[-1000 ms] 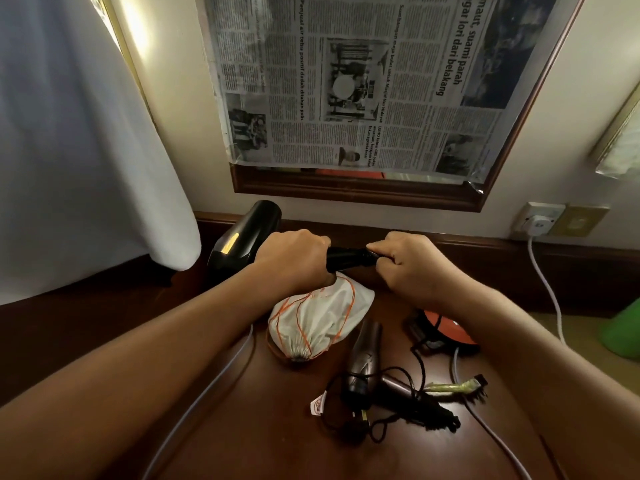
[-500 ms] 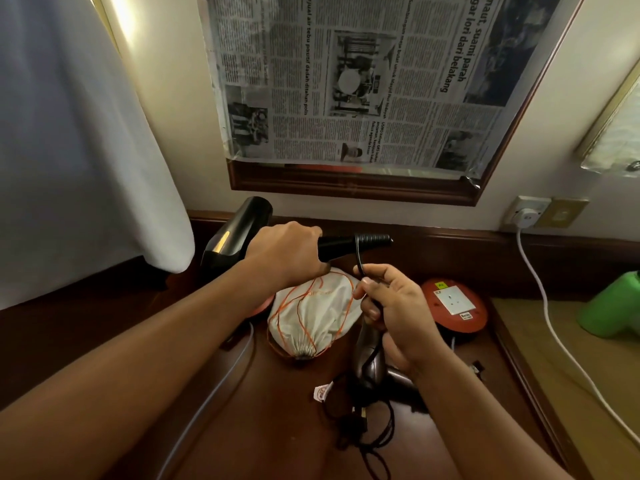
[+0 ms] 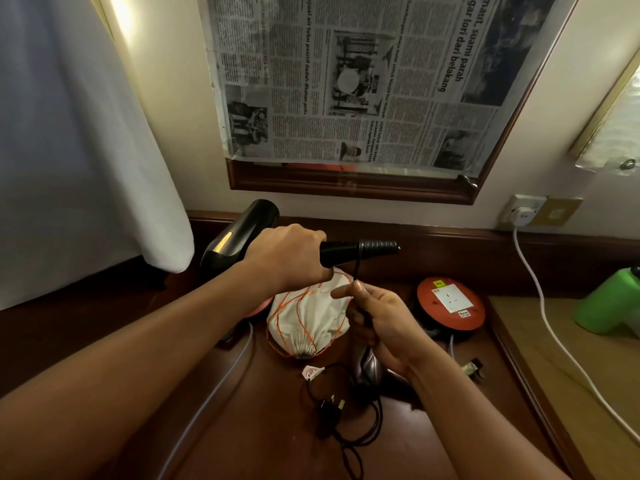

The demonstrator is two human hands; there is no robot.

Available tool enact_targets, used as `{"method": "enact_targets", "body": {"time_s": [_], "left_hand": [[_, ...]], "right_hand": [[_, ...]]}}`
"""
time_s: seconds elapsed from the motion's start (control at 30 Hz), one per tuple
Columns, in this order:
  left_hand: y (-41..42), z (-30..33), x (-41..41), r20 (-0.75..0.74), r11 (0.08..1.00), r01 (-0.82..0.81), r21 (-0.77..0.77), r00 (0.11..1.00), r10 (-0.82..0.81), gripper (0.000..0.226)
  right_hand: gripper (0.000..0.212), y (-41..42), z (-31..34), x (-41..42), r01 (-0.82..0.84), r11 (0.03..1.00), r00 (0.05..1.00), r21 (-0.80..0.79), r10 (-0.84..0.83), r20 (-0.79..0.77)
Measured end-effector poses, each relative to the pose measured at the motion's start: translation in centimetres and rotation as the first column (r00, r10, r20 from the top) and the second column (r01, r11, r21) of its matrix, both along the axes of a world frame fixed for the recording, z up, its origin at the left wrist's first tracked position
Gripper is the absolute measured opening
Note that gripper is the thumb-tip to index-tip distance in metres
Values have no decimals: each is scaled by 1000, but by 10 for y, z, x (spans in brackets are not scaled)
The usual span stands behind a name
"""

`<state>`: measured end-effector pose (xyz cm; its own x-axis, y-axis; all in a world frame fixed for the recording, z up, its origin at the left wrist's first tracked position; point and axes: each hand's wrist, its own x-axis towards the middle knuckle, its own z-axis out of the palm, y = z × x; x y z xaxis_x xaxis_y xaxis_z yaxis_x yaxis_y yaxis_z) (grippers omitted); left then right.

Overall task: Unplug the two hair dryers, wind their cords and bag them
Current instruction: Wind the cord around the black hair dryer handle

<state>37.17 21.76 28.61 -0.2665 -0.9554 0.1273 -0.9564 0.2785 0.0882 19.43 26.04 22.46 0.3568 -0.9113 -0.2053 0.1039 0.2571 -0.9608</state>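
Black dryer (image 3: 242,237) above bag (image 3: 308,317), handle gripped in my left hand (image 3: 287,258). Right hand (image 3: 377,317) pinches cord (image 3: 357,268) just below handle. Keep cord taut, lay turns side by side.

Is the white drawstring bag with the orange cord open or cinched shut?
Shut: the white drawstring bag lies on the dark wooden desk with its mouth gathered tight, orange cord looped round it.

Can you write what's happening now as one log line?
left hand: grips black dryer handle | right hand: pinches cord | stage: winding
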Motion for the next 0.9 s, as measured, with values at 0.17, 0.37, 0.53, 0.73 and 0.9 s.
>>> {"method": "enact_targets", "body": {"time_s": [0.17, 0.37, 0.53, 0.73, 0.9], "left_hand": [[2, 6, -12, -22, 1000, 19, 6, 1000, -18, 24], [5, 13, -25, -68, 1000, 16, 15, 998, -15, 23], [13, 21, -38, -39, 1000, 13, 17, 999, -12, 22], [23, 28, -56, -68, 1000, -23, -7, 997, 23, 21], [30, 33, -70, -66, 1000, -14, -11, 998, 13, 21]], "right_hand": [[49, -3, -10, -11, -43, 998, 999, 39, 43, -8], [27, -12, -19, -35, -201, 979, 944, 23, 187, 271], [28, -19, -18, -43, -125, 987, 984, -98, 136, 112], [41, -30, -8, -57, -117, 978, 990, -172, 102, -97], [59, -42, -2, -77, -243, 960, 954, -137, 211, -215]]}}
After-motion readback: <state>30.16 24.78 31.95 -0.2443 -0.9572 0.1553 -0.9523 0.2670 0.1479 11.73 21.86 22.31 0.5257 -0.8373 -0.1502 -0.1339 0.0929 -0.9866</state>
